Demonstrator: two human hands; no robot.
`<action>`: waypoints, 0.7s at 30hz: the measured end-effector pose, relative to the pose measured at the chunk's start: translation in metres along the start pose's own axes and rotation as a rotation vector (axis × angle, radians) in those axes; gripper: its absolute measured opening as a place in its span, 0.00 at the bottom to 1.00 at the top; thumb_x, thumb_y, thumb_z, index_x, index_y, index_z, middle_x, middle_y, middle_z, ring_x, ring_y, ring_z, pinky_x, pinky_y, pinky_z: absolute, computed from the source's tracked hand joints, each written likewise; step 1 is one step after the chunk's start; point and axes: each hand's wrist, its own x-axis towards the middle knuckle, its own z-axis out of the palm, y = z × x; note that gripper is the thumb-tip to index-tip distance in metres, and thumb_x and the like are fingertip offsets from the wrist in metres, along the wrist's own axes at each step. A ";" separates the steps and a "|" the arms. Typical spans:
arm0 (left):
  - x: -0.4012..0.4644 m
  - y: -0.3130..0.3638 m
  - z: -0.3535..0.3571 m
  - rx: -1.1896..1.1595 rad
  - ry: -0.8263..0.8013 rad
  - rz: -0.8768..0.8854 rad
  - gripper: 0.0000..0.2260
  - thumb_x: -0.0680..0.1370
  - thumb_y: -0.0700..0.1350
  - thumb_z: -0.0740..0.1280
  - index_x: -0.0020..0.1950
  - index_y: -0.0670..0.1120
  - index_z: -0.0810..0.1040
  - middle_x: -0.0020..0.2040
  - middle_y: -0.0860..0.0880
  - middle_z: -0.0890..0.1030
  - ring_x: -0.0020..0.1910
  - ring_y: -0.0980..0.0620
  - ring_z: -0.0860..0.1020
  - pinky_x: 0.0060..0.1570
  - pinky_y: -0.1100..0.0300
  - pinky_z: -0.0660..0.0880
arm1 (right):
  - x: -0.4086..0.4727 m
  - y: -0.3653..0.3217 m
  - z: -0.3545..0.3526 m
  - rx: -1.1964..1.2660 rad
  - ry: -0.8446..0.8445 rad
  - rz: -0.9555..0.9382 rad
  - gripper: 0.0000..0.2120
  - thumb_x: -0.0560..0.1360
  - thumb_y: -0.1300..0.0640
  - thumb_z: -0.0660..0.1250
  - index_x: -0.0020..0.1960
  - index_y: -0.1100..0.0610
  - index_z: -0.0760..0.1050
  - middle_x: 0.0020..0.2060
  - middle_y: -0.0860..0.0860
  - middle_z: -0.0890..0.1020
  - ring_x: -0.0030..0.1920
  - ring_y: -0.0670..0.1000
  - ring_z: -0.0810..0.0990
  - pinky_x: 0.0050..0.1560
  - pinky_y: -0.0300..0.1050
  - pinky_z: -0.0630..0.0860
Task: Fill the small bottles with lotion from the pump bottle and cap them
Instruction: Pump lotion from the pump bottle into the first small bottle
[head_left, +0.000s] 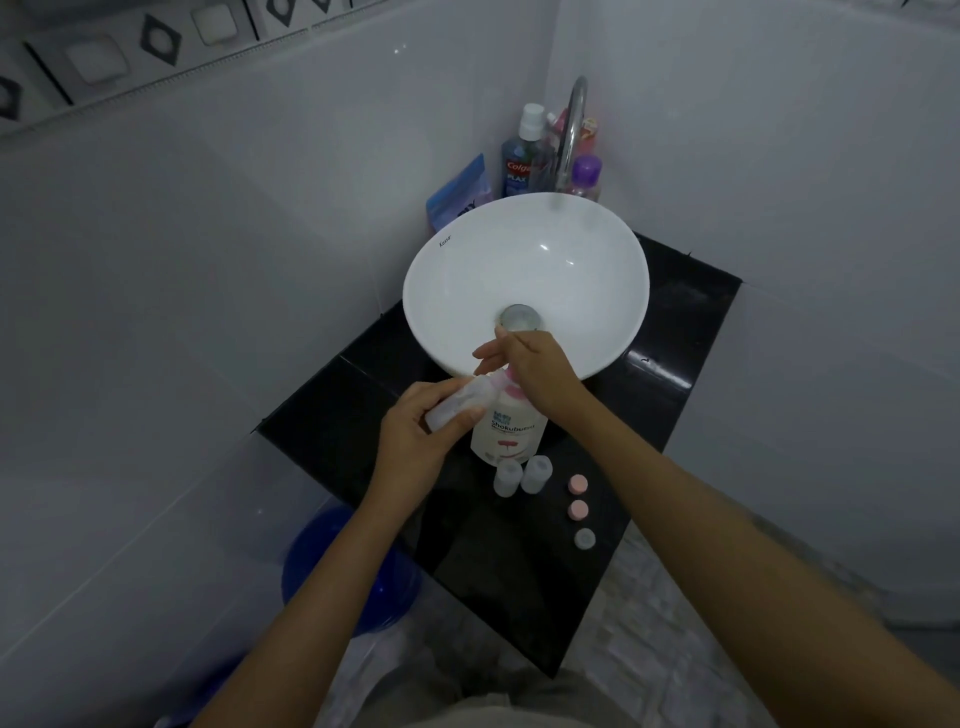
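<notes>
Filling 1 of 3 small bottles at the black counter (675, 322), just in front of the white basin (452, 291). Left hand (415, 441) curled round a translucent small bottle (457, 402), tilted so its mouth sits up by the pink pump head (511, 384). Right hand (540, 371) laid over that pump head, fingers fairly straight and pressing down rather than gripping. White Shokubutsu pump bottle (511, 428) upright on the counter beneath both hands.

2 more small bottles (521, 475) standing uncapped, side by side, just in front of the pump bottle. 3 loose caps (577, 510) in a row to their right: 2 pink, 1 pale.

Small bottle probably light, thin-walled and soft, so best held round the middle without squeezing; likely slick if lotion gets on the outside. Pump bottle heavier and stable on its base, though apt to tip under an off-centre press. Caps small and easy to drop
</notes>
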 end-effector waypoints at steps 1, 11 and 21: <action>0.000 0.000 0.000 -0.009 0.005 -0.005 0.15 0.73 0.43 0.71 0.59 0.46 0.79 0.55 0.45 0.79 0.53 0.55 0.78 0.47 0.72 0.74 | 0.001 -0.002 -0.001 -0.001 -0.007 0.003 0.21 0.81 0.54 0.53 0.49 0.65 0.80 0.37 0.54 0.82 0.38 0.47 0.78 0.33 0.27 0.72; 0.002 0.002 -0.001 -0.018 -0.002 -0.005 0.14 0.73 0.43 0.71 0.58 0.47 0.79 0.54 0.45 0.79 0.53 0.54 0.79 0.48 0.71 0.75 | 0.002 -0.003 -0.004 -0.038 0.009 -0.044 0.21 0.81 0.54 0.52 0.50 0.64 0.81 0.40 0.56 0.83 0.39 0.45 0.79 0.37 0.26 0.71; 0.004 0.015 -0.003 0.003 0.011 0.040 0.14 0.73 0.42 0.71 0.58 0.46 0.80 0.52 0.47 0.79 0.51 0.58 0.79 0.45 0.73 0.75 | 0.000 -0.013 -0.008 0.004 0.010 -0.066 0.21 0.81 0.51 0.54 0.50 0.63 0.81 0.39 0.55 0.84 0.42 0.48 0.81 0.48 0.36 0.75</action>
